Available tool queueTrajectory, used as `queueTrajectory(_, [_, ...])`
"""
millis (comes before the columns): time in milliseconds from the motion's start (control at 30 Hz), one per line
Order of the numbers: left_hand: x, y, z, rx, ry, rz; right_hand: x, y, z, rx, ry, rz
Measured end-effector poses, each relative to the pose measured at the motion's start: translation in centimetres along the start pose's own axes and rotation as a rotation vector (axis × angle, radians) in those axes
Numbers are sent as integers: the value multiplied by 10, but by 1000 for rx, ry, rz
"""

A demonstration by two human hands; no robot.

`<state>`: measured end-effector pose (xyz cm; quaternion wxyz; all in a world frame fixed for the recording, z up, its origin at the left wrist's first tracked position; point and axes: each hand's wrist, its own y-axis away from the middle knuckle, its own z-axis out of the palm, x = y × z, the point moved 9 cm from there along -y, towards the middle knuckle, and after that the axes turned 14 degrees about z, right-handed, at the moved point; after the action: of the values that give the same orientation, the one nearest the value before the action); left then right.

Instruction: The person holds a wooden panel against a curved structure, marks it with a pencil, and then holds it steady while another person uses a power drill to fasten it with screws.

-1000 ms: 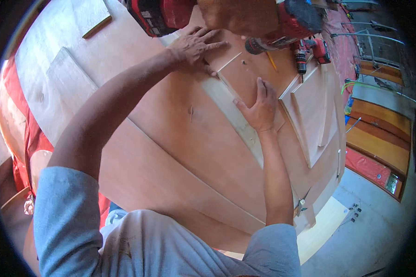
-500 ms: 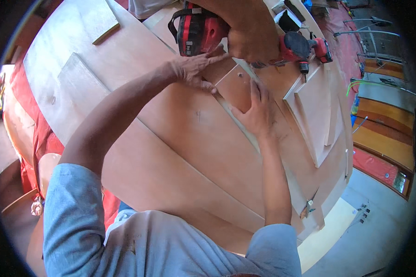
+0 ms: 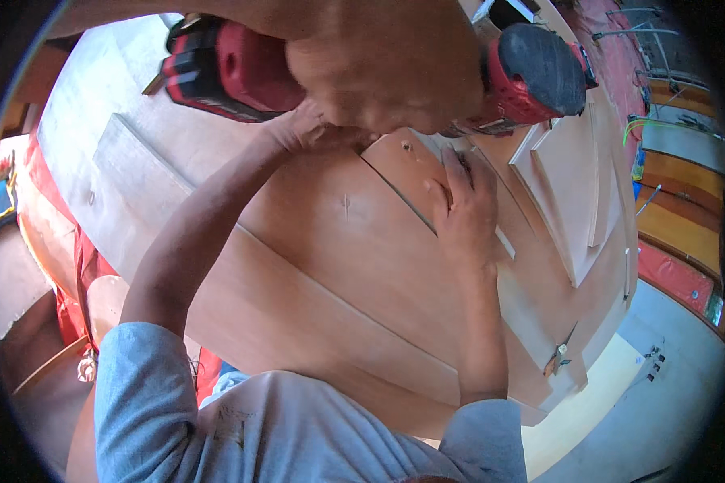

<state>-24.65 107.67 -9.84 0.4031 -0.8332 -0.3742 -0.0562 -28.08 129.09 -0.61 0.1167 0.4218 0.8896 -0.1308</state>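
My right hand [image 3: 463,193] rests on a small thin wooden board [image 3: 403,173] laid over a large plywood surface [image 3: 338,258]. Its fingers are stretched along the board's right side, with the thumb apart. My left hand [image 3: 318,133] is at the board's far left end, its fingertips mostly hidden behind a co-worker's hand [image 3: 387,68]. That co-worker's hand grips a red and black cordless power tool [image 3: 254,68] just above both my hands. The tool's working tip is hidden. A small dark round mark [image 3: 407,146] shows on the board between my hands.
Stacked pale panels [image 3: 572,177] lie at right. A flat wooden strip [image 3: 141,157] lies at far left. A small metal-and-wood piece [image 3: 560,354] sits near the right edge. Red sheeting [image 3: 72,241] hangs left; cables [image 3: 677,125] run along the right.
The co-worker's hand and power tool have come closer and now cover more of the top of the view and my left fingers. My right fingers have drawn in slightly; its thumb has risen.
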Motion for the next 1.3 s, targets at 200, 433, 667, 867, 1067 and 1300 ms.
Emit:
queueTrajectory(200, [-2, -5, -24, -136, -336, -348, 0, 2, -1, 17, -53, 50])
queueTrajectory(433, [24, -20, -46, 73, -569, -146, -3, -1, -4, -9, -48, -17])
queueTrajectory(667, [29, -14, -43, 111, -618, -74, -24, 10, 2, 103, 280, -59])
queueTrajectory(867, [31, -9, -42, 116, -642, -53, -27, 16, 7, 87, 240, -95])
queueTrajectory(1067, [29, -7, -40, 139, -624, -39, -29, 21, 4, 156, 192, -123])
queueTrajectory(1300, [14, 4, -25, 44, -487, -152, -26, 19, 1, 183, 81, -135])
